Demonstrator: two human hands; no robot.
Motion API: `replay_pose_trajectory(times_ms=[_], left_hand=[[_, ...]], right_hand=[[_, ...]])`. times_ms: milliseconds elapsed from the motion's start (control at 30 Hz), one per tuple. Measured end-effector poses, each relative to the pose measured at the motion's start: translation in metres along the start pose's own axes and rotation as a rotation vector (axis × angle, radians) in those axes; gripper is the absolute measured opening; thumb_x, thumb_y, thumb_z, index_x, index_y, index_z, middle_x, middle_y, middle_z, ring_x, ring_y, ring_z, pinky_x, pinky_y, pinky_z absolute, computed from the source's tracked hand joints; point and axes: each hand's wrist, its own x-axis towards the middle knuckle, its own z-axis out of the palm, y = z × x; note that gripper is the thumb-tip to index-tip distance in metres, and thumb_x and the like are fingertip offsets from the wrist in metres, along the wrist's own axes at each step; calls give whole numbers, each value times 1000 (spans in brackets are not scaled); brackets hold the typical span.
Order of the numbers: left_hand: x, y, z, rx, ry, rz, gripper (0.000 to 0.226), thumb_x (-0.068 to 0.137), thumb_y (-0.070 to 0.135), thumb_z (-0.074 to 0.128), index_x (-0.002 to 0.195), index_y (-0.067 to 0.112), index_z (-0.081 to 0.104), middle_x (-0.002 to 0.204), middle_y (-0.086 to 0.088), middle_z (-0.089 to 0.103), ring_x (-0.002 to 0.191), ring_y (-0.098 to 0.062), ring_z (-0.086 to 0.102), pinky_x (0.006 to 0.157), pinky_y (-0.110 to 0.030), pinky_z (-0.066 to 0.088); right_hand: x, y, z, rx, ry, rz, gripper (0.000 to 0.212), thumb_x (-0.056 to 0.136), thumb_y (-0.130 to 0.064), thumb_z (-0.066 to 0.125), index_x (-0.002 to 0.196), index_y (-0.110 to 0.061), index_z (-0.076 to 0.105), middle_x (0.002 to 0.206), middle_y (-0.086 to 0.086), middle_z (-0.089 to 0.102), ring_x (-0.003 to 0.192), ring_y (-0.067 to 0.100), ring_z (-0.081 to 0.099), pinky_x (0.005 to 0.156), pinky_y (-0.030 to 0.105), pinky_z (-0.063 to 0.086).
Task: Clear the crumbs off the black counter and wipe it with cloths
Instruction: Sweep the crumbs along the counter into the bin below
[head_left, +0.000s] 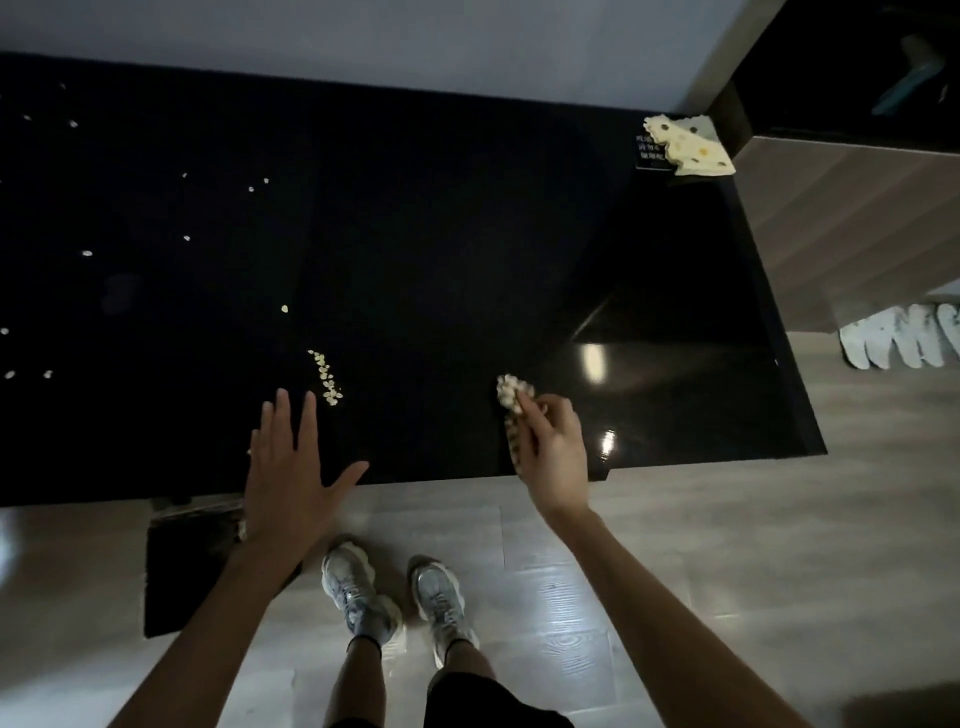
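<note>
Two bare hands reach over the near edge of the black bench, which fills the upper and middle part of the frame. The left hand is flat and open, fingers spread, palm down at the bench's front edge, left of centre. Just beyond its fingertips lies a short line of pale crumbs, slanting from upper left to lower right, close to the fingers but not clearly touching them. More single crumbs are scattered well apart across the left half of the bench, up to the upper left of the frame.

The right hand, right of centre, is closed around a bunched patterned cloth; a pale tuft sticks out past the fingers and a striped part hangs below the hand toward the bench edge. Whether the cloth presses on the surface cannot be told.

A second cloth, yellowish with dots, lies crumpled in the far right corner of the bench, in the upper right of the frame, partly over a small dark sign with pale writing. Below the bench, at lower centre, the person's grey shoes stand on a pale wood-look floor.
</note>
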Motion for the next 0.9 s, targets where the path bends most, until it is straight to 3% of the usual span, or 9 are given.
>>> replay_pose_trajectory(times_ms=[100, 233, 367, 433, 567, 667, 733, 800, 900], left_hand=[[2, 3, 2, 20, 19, -29, 100, 76, 57, 60, 148, 7, 11, 155, -22, 2, 143, -34, 0, 115, -49, 9], [2, 5, 3, 33, 51, -31, 100, 74, 55, 64, 147, 7, 14, 154, -22, 6, 143, -36, 4, 114, -50, 11], [1, 6, 1, 43, 94, -1, 95, 76, 51, 62, 146, 4, 19, 153, -23, 13, 142, -37, 12, 112, -51, 16], [1, 4, -4, 35, 126, 20, 88, 80, 48, 57, 146, 3, 19, 153, -21, 15, 142, -35, 14, 113, -50, 18], [1, -10, -17, -53, 145, -3, 79, 86, 42, 52, 147, 6, 16, 155, -17, 13, 143, -29, 8, 114, -45, 12], [-3, -26, -23, -57, 150, -10, 77, 86, 40, 51, 146, 4, 17, 154, -17, 14, 143, -30, 9, 114, -45, 12], [-6, -37, -26, -54, 139, -22, 77, 87, 40, 50, 146, 4, 16, 154, -17, 14, 143, -29, 9, 114, -45, 12], [-8, -49, -29, -58, 132, -31, 77, 87, 37, 54, 146, 3, 17, 154, -17, 14, 143, -29, 9, 114, -44, 11], [-10, -63, -33, -35, 124, -14, 76, 87, 33, 58, 145, 2, 20, 153, -19, 17, 142, -32, 13, 113, -47, 15]], right_hand=[[19, 24, -14, -101, 58, -55, 43, 91, -17, 53, 133, -20, 53, 127, 3, 47, 108, 19, 51, 85, 24, 48], [74, 68, -48, -228, 268, 241, 44, 92, -15, 53, 135, -23, 50, 135, 9, 42, 114, 30, 49, 80, 45, 51], [123, 65, -49, -259, 302, 390, 41, 96, -20, 46, 137, -23, 46, 138, 6, 39, 117, 32, 46, 78, 49, 51], [130, 45, -33, -272, 265, 311, 42, 96, -20, 44, 138, -24, 44, 140, 3, 39, 115, 31, 46, 79, 45, 50], [111, -19, 16, -295, 1, -97, 48, 93, -14, 47, 139, -24, 45, 142, 2, 42, 110, 29, 49, 78, 35, 47], [85, -74, 57, -223, -252, -362, 57, 89, -9, 55, 141, -28, 42, 141, -3, 42, 110, 26, 47, 79, 39, 52], [77, -98, 75, -110, -339, -403, 56, 89, -5, 53, 139, -28, 45, 137, -4, 44, 111, 24, 46, 81, 43, 53], [74, -109, 72, 42, -248, -353, 55, 90, 2, 48, 137, -26, 49, 133, -2, 48, 112, 22, 47, 87, 41, 52], [65, -94, 30, 146, 32, -251, 58, 87, 9, 46, 133, -24, 54, 130, -2, 51, 115, 18, 50, 99, 31, 45]])
